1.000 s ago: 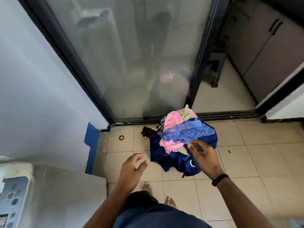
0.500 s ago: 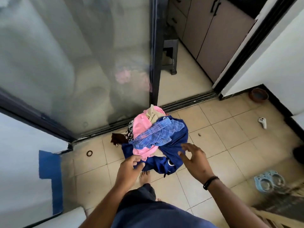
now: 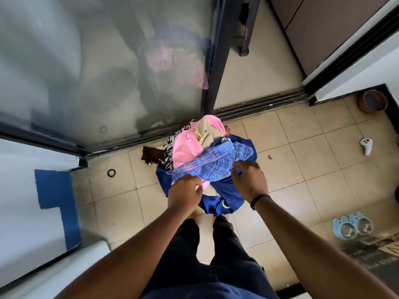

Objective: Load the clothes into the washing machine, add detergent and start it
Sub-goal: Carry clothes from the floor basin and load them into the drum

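Both hands, earlier short of the clothes (image 3: 207, 160), now reach them. Left hand (image 3: 186, 194) and right hand (image 3: 250, 180): each grip curls into the pile's near edge to scoop it. Pile: on floor (image 3: 302, 169), just beside door track (image 3: 259, 104).

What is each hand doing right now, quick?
Left hand: fingers curled into the near edge of the clothes pile, gripping it.
Right hand: fingers curled onto the blue checked cloth, gripping it.
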The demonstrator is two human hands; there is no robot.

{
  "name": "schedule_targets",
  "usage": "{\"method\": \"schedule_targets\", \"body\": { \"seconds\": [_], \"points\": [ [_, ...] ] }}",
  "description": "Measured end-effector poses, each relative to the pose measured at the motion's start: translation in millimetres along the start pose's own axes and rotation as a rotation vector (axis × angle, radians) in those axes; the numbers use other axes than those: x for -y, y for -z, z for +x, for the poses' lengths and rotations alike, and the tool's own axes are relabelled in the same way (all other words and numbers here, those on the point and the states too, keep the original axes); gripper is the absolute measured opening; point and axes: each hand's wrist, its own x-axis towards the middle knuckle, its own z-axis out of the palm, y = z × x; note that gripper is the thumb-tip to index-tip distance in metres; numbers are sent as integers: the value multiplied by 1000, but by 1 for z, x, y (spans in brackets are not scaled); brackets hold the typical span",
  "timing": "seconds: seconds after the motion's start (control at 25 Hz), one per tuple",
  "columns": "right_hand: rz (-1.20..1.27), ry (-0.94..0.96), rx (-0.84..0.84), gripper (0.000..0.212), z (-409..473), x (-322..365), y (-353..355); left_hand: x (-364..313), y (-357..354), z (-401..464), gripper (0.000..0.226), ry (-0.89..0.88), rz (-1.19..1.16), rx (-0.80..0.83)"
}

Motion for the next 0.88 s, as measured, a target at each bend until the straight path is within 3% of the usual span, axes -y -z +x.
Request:
{"method": "schedule_targets", "body": {
  "seconds": [0.16,0.36,0.56,0.76,0.88],
  "points": [
    [-6,-5,137,32,66,-36,-45,9,-50,57,16,94,-11,66],
    [-139,144,228,45,117,-67,-109,25,-107,113,27,155,6,-79],
    [-239,205,160,36,134,-74,-140,43,-117,148,37,157,147,-160],
    [-259,247,27,19,135,-78,-146,46,-117,163,22,83,248,-180],
    [-231,286,-8,24,132,-76,-135,42,-110,161,19,76,236,-182]
  ]
}}
